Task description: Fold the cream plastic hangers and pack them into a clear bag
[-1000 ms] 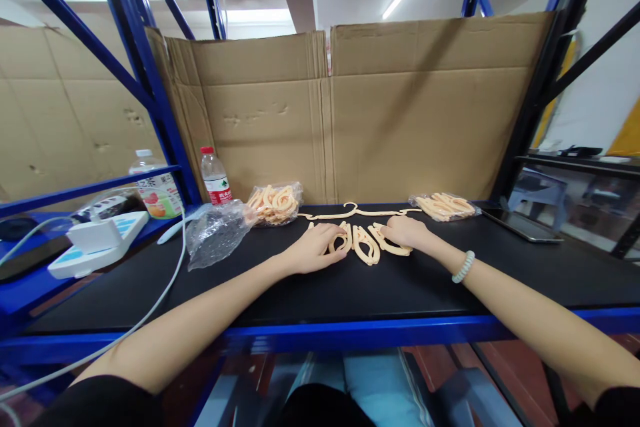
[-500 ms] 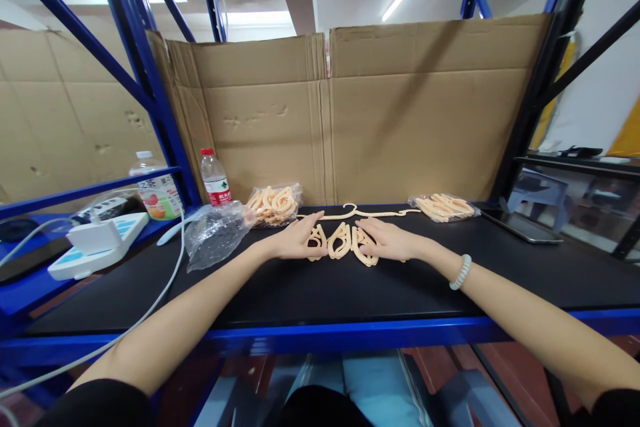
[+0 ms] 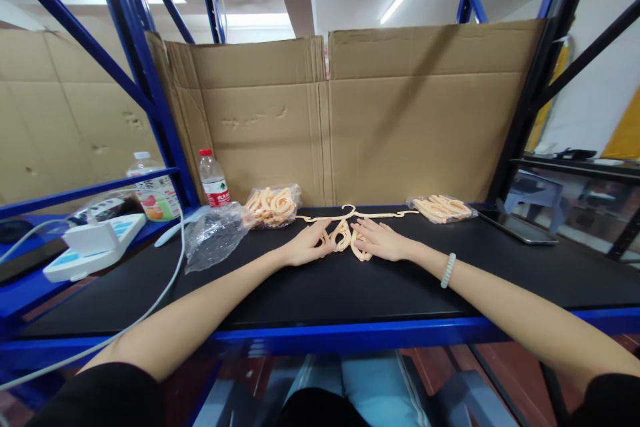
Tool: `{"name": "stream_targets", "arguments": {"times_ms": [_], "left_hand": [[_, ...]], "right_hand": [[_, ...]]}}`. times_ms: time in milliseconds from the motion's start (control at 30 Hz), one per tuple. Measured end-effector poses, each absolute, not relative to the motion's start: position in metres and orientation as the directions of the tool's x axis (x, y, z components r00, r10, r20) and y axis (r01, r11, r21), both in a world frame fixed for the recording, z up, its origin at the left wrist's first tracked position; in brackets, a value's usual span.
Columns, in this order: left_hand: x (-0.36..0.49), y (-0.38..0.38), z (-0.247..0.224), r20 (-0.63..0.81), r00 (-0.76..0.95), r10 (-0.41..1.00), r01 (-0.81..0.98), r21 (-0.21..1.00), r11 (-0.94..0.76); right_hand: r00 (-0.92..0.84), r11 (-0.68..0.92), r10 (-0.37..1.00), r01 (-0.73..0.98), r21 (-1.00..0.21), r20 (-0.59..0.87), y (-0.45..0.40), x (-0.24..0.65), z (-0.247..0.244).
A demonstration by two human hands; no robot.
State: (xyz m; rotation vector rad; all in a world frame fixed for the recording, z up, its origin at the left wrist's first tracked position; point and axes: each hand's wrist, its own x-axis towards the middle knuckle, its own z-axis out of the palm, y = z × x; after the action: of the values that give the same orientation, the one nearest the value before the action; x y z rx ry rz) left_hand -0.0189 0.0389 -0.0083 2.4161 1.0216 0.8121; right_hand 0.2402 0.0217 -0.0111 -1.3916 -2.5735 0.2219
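Several cream looped plastic pieces [image 3: 342, 236] lie side by side on the black table top [image 3: 320, 293]. My left hand [image 3: 309, 243] rests over the left piece, fingers spread. Over the right piece lies my right hand [image 3: 383, 239], palm down with its fingers apart. Both hands partly cover the pieces they touch. Just behind them a cream clothes hanger [image 3: 350, 213] lies flat, hook toward the cardboard.
Bags of cream pieces stand at the back left [image 3: 273, 207] and back right [image 3: 443, 208]. Left are a crumpled clear bag [image 3: 213, 240], a red-capped bottle [image 3: 214, 180], a power strip [image 3: 100, 247] and a cable. A dark tablet [image 3: 520, 225] lies right. Cardboard [image 3: 425, 120] stands behind.
Both hands have moved closer together, and the looped pieces under them now sit nearer one another. The hanger lies as before.
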Motion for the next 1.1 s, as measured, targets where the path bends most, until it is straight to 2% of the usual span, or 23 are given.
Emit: {"name": "stream_targets", "arguments": {"times_ms": [133, 233, 400, 633, 1100], "left_hand": [[-0.029, 0.053, -0.003, 0.473, 0.381, 0.794, 0.464, 0.645, -0.607], [-0.039, 0.062, 0.0, 0.498, 0.276, 0.822, 0.441, 0.695, -0.568], [-0.042, 0.066, -0.001, 0.486, 0.249, 0.838, 0.399, 0.736, -0.546], [-0.037, 0.068, -0.007, 0.469, 0.266, 0.842, 0.379, 0.753, -0.539], [-0.037, 0.074, -0.017, 0.478, 0.309, 0.822, 0.371, 0.735, -0.567]], "right_hand": [[-0.391, 0.495, 0.84, 0.836, -0.238, 0.376, 0.039, 0.257, -0.006], [-0.289, 0.434, 0.842, 0.865, -0.253, 0.456, 0.049, 0.274, 0.002], [-0.191, 0.342, 0.862, 0.903, -0.261, 0.469, 0.057, 0.294, 0.007], [-0.159, 0.29, 0.883, 0.924, -0.249, 0.441, 0.069, 0.308, 0.001], [-0.213, 0.301, 0.889, 0.939, -0.166, 0.405, 0.085, 0.316, -0.015]]}}
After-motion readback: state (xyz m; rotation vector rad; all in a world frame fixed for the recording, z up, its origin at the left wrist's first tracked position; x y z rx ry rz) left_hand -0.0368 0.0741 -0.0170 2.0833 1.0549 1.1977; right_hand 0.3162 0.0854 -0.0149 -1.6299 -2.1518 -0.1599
